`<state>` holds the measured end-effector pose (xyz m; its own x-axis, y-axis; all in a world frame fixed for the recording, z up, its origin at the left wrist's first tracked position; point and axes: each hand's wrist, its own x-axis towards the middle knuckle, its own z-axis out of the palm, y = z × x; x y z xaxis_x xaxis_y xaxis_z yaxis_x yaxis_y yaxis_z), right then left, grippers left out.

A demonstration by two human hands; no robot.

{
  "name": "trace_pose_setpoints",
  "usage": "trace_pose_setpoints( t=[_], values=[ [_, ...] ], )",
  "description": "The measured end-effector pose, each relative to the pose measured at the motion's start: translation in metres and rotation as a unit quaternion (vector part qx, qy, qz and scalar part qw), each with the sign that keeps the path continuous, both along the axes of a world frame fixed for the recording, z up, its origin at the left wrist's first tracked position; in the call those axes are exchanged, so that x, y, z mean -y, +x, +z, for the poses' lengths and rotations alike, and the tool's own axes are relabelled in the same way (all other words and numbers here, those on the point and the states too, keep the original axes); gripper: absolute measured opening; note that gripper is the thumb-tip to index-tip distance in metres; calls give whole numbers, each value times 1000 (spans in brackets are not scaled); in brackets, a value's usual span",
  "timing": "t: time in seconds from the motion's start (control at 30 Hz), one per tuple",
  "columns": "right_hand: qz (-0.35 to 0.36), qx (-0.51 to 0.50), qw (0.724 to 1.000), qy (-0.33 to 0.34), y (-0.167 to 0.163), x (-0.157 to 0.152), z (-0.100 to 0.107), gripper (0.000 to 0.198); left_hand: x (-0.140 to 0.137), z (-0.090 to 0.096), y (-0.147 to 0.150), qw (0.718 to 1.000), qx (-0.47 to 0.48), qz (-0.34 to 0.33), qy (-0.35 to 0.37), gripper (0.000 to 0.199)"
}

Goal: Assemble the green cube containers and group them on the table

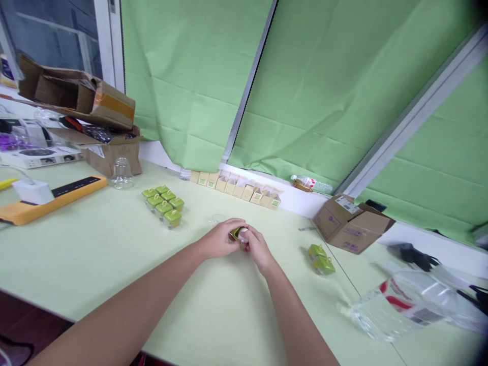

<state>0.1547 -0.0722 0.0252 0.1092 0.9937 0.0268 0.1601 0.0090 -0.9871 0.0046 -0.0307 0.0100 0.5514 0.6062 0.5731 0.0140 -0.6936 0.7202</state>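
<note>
My left hand (225, 239) is closed around a small green lid (234, 234), whose hollow underside faces up. My right hand (260, 249) meets it from the other side, thumb and fingers pinched on a small pale round piece (243, 234) at the lid's opening. What that piece is, I cannot make out. Just behind my left hand stands a small clear cup (217, 219). Several little clear containers with green lids and yellow loops (163, 207) stand grouped to the left. Two more green-lidded containers (321, 260) are to the right.
Small open cardboard boxes (239, 187) line the back ledge. A power strip (61, 200), a clear jar (122, 174) and stacked cartons (110, 152) occupy the left. Rightward are an open carton (348, 223) and a large water bottle (404, 302) on its side.
</note>
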Motion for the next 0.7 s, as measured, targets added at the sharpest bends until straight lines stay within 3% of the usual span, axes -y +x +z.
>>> trace_pose_setpoints(
  t=[0.1, 0.2, 0.3, 0.4, 0.47, 0.63, 0.7],
  values=[
    [-8, -8, 1000, 17, 5, 1, 3, 30, -4, -2, 1, 999, 28, 1, -24, 54],
    [-67, 8, 997, 37, 13, 0, 6, 26, -7, -4, 0, 997, 42, 17, -66, 49],
    [-120, 145, 981, 51, 25, -2, 1, 28, -10, -6, 0, 993, 56, 34, -98, 48],
    [-94, 301, 948, 46, 35, -2, -9, 30, -10, -6, 0, 993, 55, 38, -100, 47],
    [-88, 352, 931, 47, 37, 0, -11, 27, -10, -6, 0, 994, 45, 43, -93, 46],
    [-143, 395, 897, 142, 26, 8, 12, 26, -9, -4, -2, 996, 20, 51, -70, 49],
    [-118, 369, 905, 174, 17, 10, 21, 28, -7, -2, -2, 997, 5, 58, -48, 48]
  ],
)
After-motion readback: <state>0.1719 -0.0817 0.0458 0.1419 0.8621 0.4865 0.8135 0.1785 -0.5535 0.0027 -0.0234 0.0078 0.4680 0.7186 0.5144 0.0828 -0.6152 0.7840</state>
